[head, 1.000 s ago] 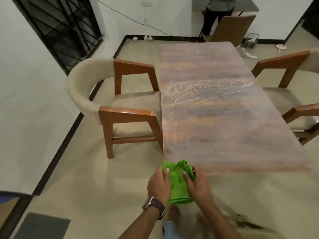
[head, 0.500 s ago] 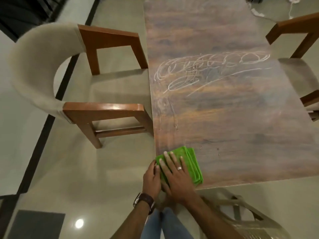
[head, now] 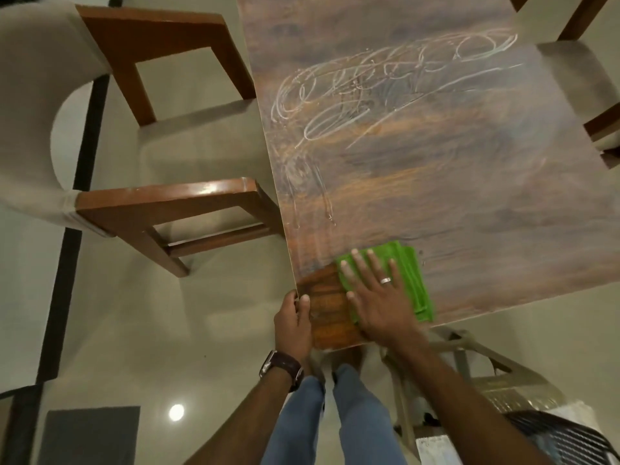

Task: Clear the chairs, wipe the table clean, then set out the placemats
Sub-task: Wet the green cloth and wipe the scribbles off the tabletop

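Right now I see my right hand [head: 375, 290] lying flat on the green cloth [head: 406, 276], fingers straight and spread, a ring on 1 of them, pressing the folded cloth down on the table [head: 453, 182] close to its near left corner. My left hand [head: 293, 322] grips that corner's edge, thumb on the side and fingers curled onto the top; a dark watch [head: 281, 367] sits on that wrist. Left of the cloth, at the corner, the tabletop shows a darker, glossier brown patch. Farther up the table from the cloth, pale looping scribble marks [head: 385, 92] run across the surface. 1 wooden armchair [head: 151, 203] with a beige padded back stands just beside the table's left edge, and part of another chair [head: 590, 82] shows at the table's right edge. Below the table's near edge, beside my jeans [head: 335, 417], I see a beige plastic chair [head: 496, 384].
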